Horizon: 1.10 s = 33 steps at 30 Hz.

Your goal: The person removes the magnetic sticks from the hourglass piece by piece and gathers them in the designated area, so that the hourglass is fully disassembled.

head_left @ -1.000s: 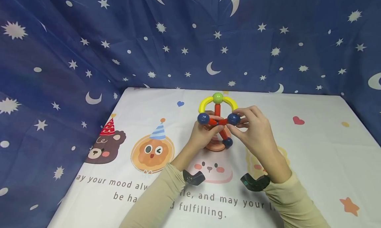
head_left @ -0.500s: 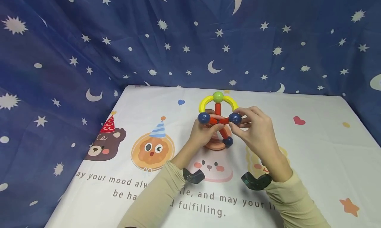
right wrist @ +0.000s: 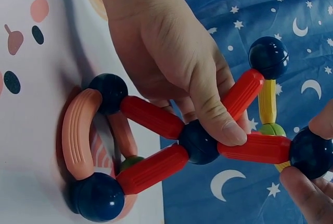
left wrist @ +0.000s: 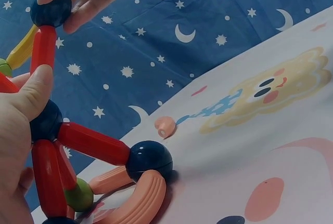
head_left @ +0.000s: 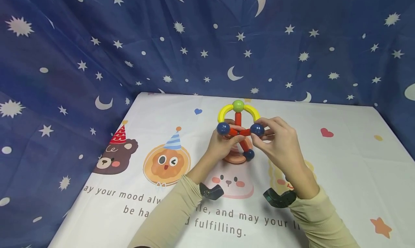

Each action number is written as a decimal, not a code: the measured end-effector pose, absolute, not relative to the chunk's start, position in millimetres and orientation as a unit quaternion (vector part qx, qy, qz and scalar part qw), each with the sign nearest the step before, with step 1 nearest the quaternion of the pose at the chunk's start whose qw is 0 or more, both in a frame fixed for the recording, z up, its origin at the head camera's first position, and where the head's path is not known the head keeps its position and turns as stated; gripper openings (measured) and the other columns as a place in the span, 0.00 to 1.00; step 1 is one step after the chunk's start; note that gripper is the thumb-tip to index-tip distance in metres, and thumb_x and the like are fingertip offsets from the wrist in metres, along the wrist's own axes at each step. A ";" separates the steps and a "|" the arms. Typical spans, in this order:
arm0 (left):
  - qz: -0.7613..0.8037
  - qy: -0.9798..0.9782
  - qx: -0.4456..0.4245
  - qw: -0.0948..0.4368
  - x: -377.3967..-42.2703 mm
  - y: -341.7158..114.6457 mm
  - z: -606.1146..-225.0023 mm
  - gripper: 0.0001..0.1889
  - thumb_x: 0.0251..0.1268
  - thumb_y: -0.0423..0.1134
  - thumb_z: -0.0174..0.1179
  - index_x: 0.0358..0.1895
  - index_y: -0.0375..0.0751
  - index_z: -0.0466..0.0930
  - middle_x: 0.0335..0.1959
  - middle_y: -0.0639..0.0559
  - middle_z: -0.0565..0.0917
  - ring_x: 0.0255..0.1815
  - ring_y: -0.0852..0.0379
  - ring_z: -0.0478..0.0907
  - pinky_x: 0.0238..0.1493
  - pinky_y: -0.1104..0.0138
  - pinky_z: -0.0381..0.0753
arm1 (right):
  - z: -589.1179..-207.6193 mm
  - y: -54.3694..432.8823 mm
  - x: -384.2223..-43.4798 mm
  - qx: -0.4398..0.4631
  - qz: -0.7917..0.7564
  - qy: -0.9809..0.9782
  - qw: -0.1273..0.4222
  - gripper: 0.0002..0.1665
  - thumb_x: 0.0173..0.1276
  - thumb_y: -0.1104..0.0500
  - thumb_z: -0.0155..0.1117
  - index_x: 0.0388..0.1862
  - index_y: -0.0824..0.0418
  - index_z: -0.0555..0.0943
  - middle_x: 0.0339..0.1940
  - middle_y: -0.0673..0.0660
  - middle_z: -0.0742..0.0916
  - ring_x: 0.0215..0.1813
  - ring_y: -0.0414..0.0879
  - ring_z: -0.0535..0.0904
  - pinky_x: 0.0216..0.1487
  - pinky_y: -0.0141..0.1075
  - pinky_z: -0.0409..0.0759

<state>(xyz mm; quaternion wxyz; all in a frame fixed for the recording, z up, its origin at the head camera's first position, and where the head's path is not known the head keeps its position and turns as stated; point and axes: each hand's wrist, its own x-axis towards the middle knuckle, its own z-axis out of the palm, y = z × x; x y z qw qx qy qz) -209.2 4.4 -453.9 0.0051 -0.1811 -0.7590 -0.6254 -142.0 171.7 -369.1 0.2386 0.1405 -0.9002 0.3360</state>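
Observation:
A magnetic ball-and-rod model stands on the table in the head view. Peach curved rods form its base ring, with dark blue balls on it. Red rods rise from there to a central blue ball. Other red rods spread upward, and yellow curved rods meet a green ball at the top. My left hand grips the model's middle, its thumb lying over a red rod next to the central ball. My right hand pinches the outer right blue ball between thumb and fingers.
A white printed cloth with cartoon figures and lettering covers the table. Behind and to the left hangs a dark blue curtain with stars and moons. Dark wrist devices sit at both sleeve cuffs.
Very little differs. My right hand and the blue ball it pinches have shifted slightly to the right. My left hand keeps its grip, and the head view has moved a touch.

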 end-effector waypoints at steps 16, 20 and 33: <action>-0.627 -0.760 -0.172 0.003 -210.0 4.5 -455.3 0.16 0.51 0.44 0.71 0.46 0.48 0.85 0.55 0.53 0.72 0.56 0.55 0.71 0.58 0.60 0.75 | -366.3 172.1 -141.1 0.145 0.321 -0.906 0.236 0.16 0.54 0.62 0.70 0.43 0.63 0.83 0.36 0.58 0.83 0.28 0.48 0.86 0.31 0.40 0.85; -0.631 -0.757 -0.169 -0.003 -209.7 4.7 -453.7 0.16 0.52 0.43 0.70 0.46 0.46 0.85 0.56 0.53 0.72 0.56 0.55 0.71 0.57 0.61 0.76 | -365.7 172.4 -141.5 0.148 0.318 -0.906 0.236 0.16 0.54 0.62 0.70 0.43 0.63 0.83 0.36 0.58 0.83 0.29 0.46 0.86 0.32 0.39 0.85; -0.627 -0.762 -0.158 -0.018 -197.2 2.2 -430.9 0.15 0.54 0.37 0.69 0.47 0.41 0.84 0.55 0.49 0.72 0.55 0.53 0.72 0.58 0.60 0.74 | -365.8 172.7 -140.4 0.150 0.316 -0.908 0.230 0.16 0.54 0.62 0.70 0.43 0.64 0.83 0.36 0.58 0.83 0.29 0.46 0.86 0.32 0.39 0.85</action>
